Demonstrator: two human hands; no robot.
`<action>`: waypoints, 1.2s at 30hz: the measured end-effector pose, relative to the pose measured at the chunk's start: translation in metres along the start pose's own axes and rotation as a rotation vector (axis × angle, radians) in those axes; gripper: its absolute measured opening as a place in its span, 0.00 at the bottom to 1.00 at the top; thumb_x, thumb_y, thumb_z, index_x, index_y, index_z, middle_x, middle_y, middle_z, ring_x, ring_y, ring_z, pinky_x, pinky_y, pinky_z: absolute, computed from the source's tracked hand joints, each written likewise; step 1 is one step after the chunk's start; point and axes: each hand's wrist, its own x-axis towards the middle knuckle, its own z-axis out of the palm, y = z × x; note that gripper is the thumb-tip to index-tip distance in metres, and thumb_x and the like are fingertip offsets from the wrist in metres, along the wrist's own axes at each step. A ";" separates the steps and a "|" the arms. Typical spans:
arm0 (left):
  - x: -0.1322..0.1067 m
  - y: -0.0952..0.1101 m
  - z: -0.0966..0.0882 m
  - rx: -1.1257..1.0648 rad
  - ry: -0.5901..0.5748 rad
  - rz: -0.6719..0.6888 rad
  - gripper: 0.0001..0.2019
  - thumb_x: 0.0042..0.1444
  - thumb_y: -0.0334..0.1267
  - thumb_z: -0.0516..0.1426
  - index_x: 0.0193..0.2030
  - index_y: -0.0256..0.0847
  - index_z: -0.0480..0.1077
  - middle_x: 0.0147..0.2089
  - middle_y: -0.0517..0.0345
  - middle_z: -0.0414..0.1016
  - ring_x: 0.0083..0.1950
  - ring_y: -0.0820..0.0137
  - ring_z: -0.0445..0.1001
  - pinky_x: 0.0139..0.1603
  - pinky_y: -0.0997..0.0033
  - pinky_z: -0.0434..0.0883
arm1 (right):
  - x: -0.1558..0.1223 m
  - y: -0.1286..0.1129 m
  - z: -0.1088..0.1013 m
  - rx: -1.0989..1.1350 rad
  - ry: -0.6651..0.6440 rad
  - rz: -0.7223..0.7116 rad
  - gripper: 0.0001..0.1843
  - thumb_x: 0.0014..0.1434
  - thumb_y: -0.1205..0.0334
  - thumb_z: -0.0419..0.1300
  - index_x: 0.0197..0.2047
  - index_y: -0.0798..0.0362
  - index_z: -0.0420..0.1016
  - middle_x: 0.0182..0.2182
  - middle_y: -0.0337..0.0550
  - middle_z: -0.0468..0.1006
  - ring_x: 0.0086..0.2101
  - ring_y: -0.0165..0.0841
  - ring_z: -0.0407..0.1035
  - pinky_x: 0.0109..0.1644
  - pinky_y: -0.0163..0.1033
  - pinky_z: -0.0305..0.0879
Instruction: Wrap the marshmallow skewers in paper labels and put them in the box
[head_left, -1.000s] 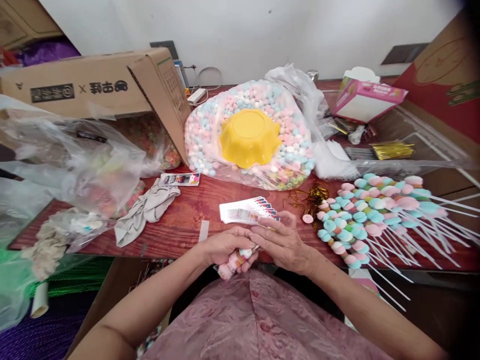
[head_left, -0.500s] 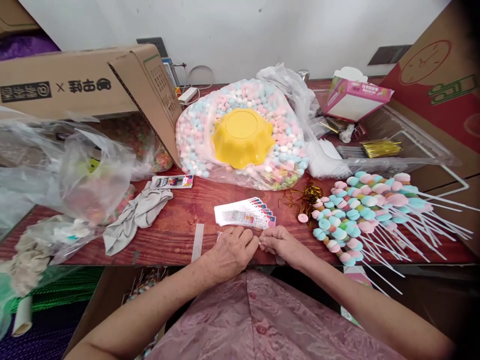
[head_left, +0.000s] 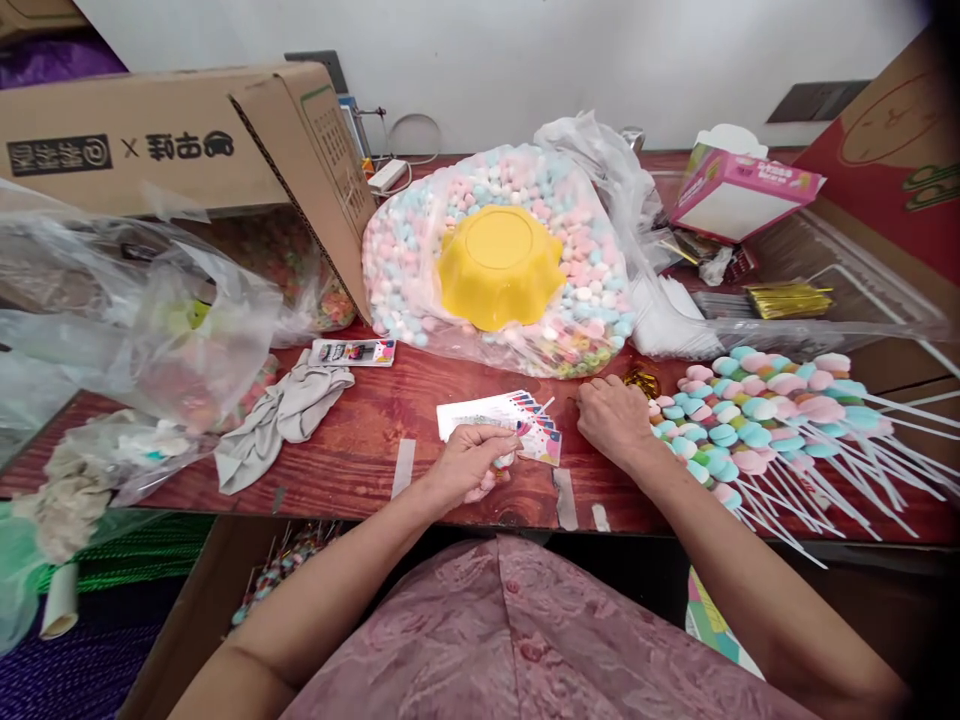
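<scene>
My left hand is closed in a pinch around a marshmallow skewer. Pink pieces show below the fingers, and a white stick end points up and right; the rest is hidden by the hand. Just behind it lies a fan of printed packets. My right hand is on the table to the right, its fingers curled down beside a tangle of gold twist ties; whatever its fingertips hold is hidden. Beside that hand lies a pile of pastel marshmallow skewers, sticks toward the right.
A bag of marshmallows with a yellow bowl upside down on it stands at the back. At left are a cardboard box, plastic bags and a grey cloth. A clear tray holds gold ties at right.
My hands have come apart. The right hand has moved right and away from me to the gold ties; the left now shows the skewer in its fingers. The view has shifted slightly.
</scene>
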 end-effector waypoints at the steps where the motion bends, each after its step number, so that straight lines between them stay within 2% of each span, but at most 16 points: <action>1: -0.001 0.000 0.000 -0.048 0.006 -0.020 0.18 0.46 0.50 0.64 0.36 0.37 0.73 0.27 0.61 0.70 0.15 0.81 0.60 0.12 0.81 0.45 | 0.000 0.001 0.001 0.001 0.000 0.000 0.13 0.59 0.69 0.51 0.36 0.60 0.77 0.37 0.56 0.78 0.41 0.43 0.67 0.37 0.44 0.52; 4: -0.004 -0.002 -0.003 -0.119 0.027 -0.033 0.21 0.43 0.51 0.66 0.38 0.37 0.72 0.30 0.59 0.72 0.16 0.80 0.64 0.10 0.83 0.47 | -0.003 0.006 -0.001 0.014 0.009 0.000 0.12 0.59 0.70 0.50 0.35 0.59 0.76 0.36 0.55 0.78 0.39 0.43 0.67 0.37 0.44 0.52; 7: -0.004 -0.003 -0.003 -0.151 0.050 -0.065 0.21 0.43 0.51 0.66 0.39 0.38 0.72 0.28 0.62 0.70 0.14 0.82 0.61 0.10 0.84 0.46 | -0.010 0.009 -0.009 0.029 0.039 0.026 0.12 0.60 0.69 0.49 0.34 0.57 0.74 0.32 0.53 0.78 0.36 0.41 0.68 0.37 0.43 0.53; 9: -0.003 -0.003 0.000 -0.160 0.055 -0.074 0.21 0.44 0.51 0.66 0.39 0.38 0.72 0.26 0.64 0.70 0.12 0.85 0.56 0.10 0.85 0.44 | -0.019 0.004 -0.015 0.142 0.148 0.030 0.11 0.61 0.68 0.49 0.34 0.56 0.72 0.31 0.50 0.77 0.34 0.39 0.68 0.37 0.42 0.55; 13: 0.002 0.001 0.008 -0.161 0.056 -0.051 0.19 0.45 0.50 0.65 0.37 0.37 0.72 0.27 0.63 0.70 0.11 0.87 0.52 0.09 0.85 0.42 | -0.042 -0.017 -0.024 0.630 0.456 -0.098 0.09 0.63 0.65 0.50 0.33 0.53 0.69 0.28 0.43 0.74 0.31 0.33 0.67 0.37 0.37 0.60; 15: 0.004 0.001 0.009 -0.169 0.068 -0.036 0.19 0.45 0.50 0.65 0.36 0.37 0.71 0.27 0.64 0.70 0.11 0.87 0.52 0.10 0.84 0.42 | -0.046 -0.020 -0.024 0.653 0.499 -0.136 0.09 0.64 0.65 0.51 0.33 0.53 0.70 0.28 0.42 0.75 0.31 0.33 0.67 0.38 0.37 0.61; 17: 0.004 0.001 0.008 -0.182 0.081 -0.026 0.19 0.45 0.50 0.65 0.36 0.37 0.71 0.26 0.64 0.69 0.11 0.87 0.52 0.10 0.84 0.42 | -0.044 -0.013 -0.020 0.489 0.472 -0.087 0.10 0.63 0.64 0.53 0.33 0.53 0.73 0.30 0.45 0.76 0.34 0.35 0.67 0.39 0.40 0.59; 20: 0.003 0.001 0.005 -0.195 0.092 -0.023 0.21 0.43 0.51 0.66 0.36 0.37 0.71 0.24 0.66 0.68 0.11 0.86 0.52 0.09 0.84 0.41 | -0.030 0.006 -0.013 0.143 0.292 0.034 0.12 0.62 0.62 0.54 0.32 0.55 0.76 0.34 0.50 0.77 0.38 0.41 0.66 0.38 0.43 0.54; 23: 0.002 0.000 0.006 -0.203 0.099 -0.036 0.22 0.42 0.52 0.67 0.36 0.37 0.71 0.24 0.66 0.67 0.11 0.86 0.53 0.10 0.84 0.42 | -0.013 0.012 -0.008 -0.035 0.089 0.010 0.14 0.62 0.62 0.52 0.33 0.58 0.77 0.37 0.55 0.77 0.41 0.44 0.65 0.38 0.45 0.51; 25: 0.001 0.000 0.009 -0.216 0.104 -0.040 0.22 0.42 0.52 0.67 0.37 0.37 0.70 0.25 0.66 0.68 0.11 0.85 0.54 0.10 0.84 0.42 | -0.003 0.006 -0.007 -0.049 0.031 -0.036 0.13 0.61 0.66 0.51 0.35 0.59 0.78 0.39 0.57 0.77 0.42 0.45 0.65 0.39 0.46 0.50; 30: -0.002 -0.003 0.013 -0.200 0.089 -0.043 0.22 0.42 0.53 0.66 0.37 0.38 0.71 0.26 0.64 0.70 0.12 0.85 0.55 0.10 0.84 0.42 | 0.007 -0.001 -0.007 -0.017 0.032 -0.055 0.12 0.56 0.73 0.51 0.34 0.59 0.77 0.36 0.56 0.79 0.40 0.42 0.67 0.40 0.45 0.51; 33: -0.005 -0.005 0.006 -0.219 0.107 -0.034 0.22 0.41 0.53 0.67 0.37 0.38 0.71 0.26 0.64 0.70 0.12 0.85 0.54 0.10 0.83 0.42 | 0.000 0.010 -0.010 0.016 0.062 -0.032 0.13 0.59 0.70 0.50 0.35 0.58 0.77 0.34 0.53 0.80 0.37 0.40 0.70 0.39 0.43 0.54; 36: -0.005 -0.006 0.000 -0.253 0.120 -0.028 0.22 0.40 0.52 0.67 0.36 0.38 0.71 0.24 0.64 0.70 0.12 0.84 0.55 0.11 0.83 0.42 | -0.014 0.023 -0.011 0.269 0.196 0.014 0.13 0.61 0.63 0.50 0.36 0.54 0.76 0.34 0.48 0.81 0.35 0.38 0.72 0.38 0.41 0.60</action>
